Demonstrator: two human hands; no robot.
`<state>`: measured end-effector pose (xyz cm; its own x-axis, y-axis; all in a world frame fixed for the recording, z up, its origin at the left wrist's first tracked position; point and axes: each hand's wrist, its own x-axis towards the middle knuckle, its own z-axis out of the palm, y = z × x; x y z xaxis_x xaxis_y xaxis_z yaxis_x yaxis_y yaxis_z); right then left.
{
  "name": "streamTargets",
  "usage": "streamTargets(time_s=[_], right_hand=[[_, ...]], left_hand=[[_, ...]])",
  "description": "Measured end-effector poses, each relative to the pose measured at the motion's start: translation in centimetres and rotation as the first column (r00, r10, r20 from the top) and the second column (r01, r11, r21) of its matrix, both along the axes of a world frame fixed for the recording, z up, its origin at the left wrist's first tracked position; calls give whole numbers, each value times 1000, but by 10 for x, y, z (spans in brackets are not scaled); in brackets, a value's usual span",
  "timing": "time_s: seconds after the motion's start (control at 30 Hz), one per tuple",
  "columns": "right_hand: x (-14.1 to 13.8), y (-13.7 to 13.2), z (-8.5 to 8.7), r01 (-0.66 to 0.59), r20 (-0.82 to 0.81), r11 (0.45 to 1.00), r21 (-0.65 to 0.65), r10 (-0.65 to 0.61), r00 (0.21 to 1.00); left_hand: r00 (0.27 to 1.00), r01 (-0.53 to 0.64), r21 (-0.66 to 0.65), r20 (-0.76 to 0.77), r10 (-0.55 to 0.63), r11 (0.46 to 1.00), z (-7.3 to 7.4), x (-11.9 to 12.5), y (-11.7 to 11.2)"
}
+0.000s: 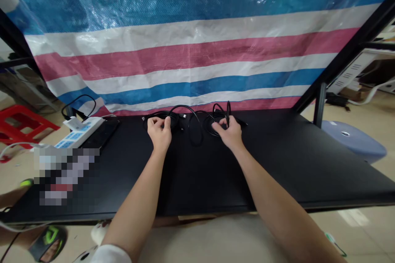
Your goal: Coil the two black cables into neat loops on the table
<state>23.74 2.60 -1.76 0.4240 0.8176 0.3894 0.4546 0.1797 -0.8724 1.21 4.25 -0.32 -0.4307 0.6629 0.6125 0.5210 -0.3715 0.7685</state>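
Observation:
Two bundles of thin black cable lie near the back edge of the black table [203, 176]. My left hand [159, 131] is at the left coil [176, 122], its fingers curled and pinched on the cable; the exact grip is partly hidden. Close by are light metal plug ends [184, 116]. From this side a black cable [194, 111] arcs over toward the right bundle. My right hand [230, 133] is closed on the right cable coil [210, 126], with a loop standing up between thumb and fingers.
A white power strip [80, 132] with plugs and a dark flat device [103, 134] lie at the left. Behind the table hangs a striped plastic sheet [191, 57]. A red stool [24, 123] and a blue-grey bin [352, 139] stand beyond. Another person's foot [51, 244] shows lower left.

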Motion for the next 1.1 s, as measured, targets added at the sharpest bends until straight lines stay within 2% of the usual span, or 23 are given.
streamTargets(time_s=[0.1,0.2,0.27,0.37,0.43,0.53,0.63,0.7,0.73,0.8,0.87,0.93,0.97,1.03,1.1], right_hand=[[-9,-2,-1,18,72,1000,-8,-18,997],[-6,2,0,54,-79,994,91,-47,996],[-2,5,2,44,-237,989,145,-8,972],[-2,6,4,-52,-453,983,178,128,882],[-7,4,7,-137,-531,964,227,241,812],[-16,-2,11,-257,-546,927,274,370,752],[-20,-9,16,-355,-539,908,222,418,732],[-20,-13,19,-427,-547,878,217,471,691],[-20,-15,20,-468,-553,852,237,514,656],[-21,-18,21,-549,-555,784,289,605,571],[-24,-20,20,-618,-531,728,298,664,526],[-25,-19,17,-664,-474,706,244,685,554],[-26,-18,15,-677,-432,707,203,686,586],[-26,-16,11,-685,-343,720,112,675,653],[-26,-15,8,-673,-275,738,39,655,703]], left_hand=[[1000,19,21,14,-19,1000,-2,3,0],[999,21,26,45,-22,999,-2,5,-2],[998,39,19,56,-40,999,-2,8,-4],[993,114,4,26,-114,993,-4,18,-9],[986,166,-6,-6,-166,986,-7,27,-12],[978,209,-16,-5,-209,978,-11,37,-16],[960,265,-20,96,-262,964,-12,39,-15],[907,383,-30,204,-369,923,-12,38,-14],[856,465,-34,272,-440,884,-12,38,-13],[707,630,-26,433,-559,776,-12,37,-12],[552,732,4,581,-598,681,-12,37,-12],[470,789,-10,653,-593,614,-12,35,-11],[466,809,-45,656,-593,586,-11,33,-11],[510,826,-151,610,-606,543,-7,27,-11],[564,814,-232,536,-628,533,-3,19,-11]])
